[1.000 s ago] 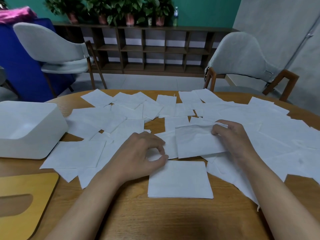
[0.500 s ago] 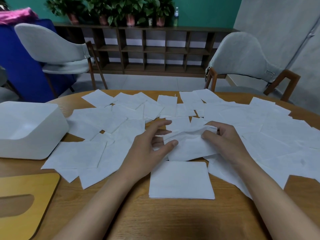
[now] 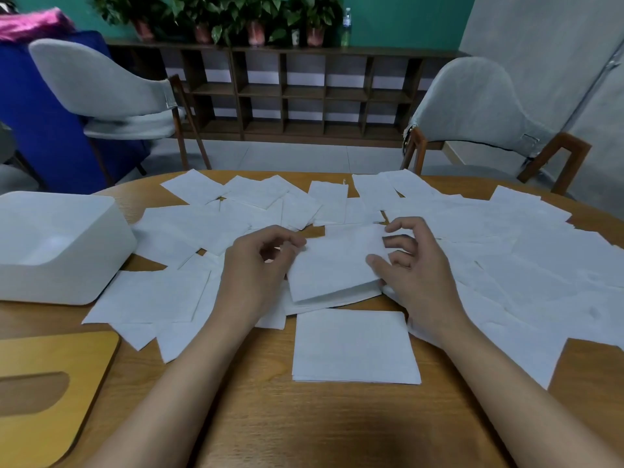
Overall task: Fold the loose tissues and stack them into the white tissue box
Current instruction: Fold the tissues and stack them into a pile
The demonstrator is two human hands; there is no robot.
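A folded white tissue [image 3: 332,265] lies at the table's middle, its doubled edge facing me. My left hand [image 3: 256,265] pinches its upper left corner with curled fingers. My right hand [image 3: 415,268] holds its right edge, thumb pressed on top, fingers curled above. In front of it sits a neat stack of folded tissues [image 3: 354,346]. Several loose tissues [image 3: 526,251] cover the far and right parts of the table. The white tissue box [image 3: 64,244] stands open at the left, its inside looking bare.
The box's wooden lid [image 3: 50,393] with an oval slot lies at the near left. Two grey chairs [image 3: 479,106] and a dark shelf [image 3: 304,92] with potted plants stand beyond the round wooden table [image 3: 304,427].
The tissue has been doubled over from a rumpled sheet into a flat folded square. My left hand moved from the table near me up to its left corner.
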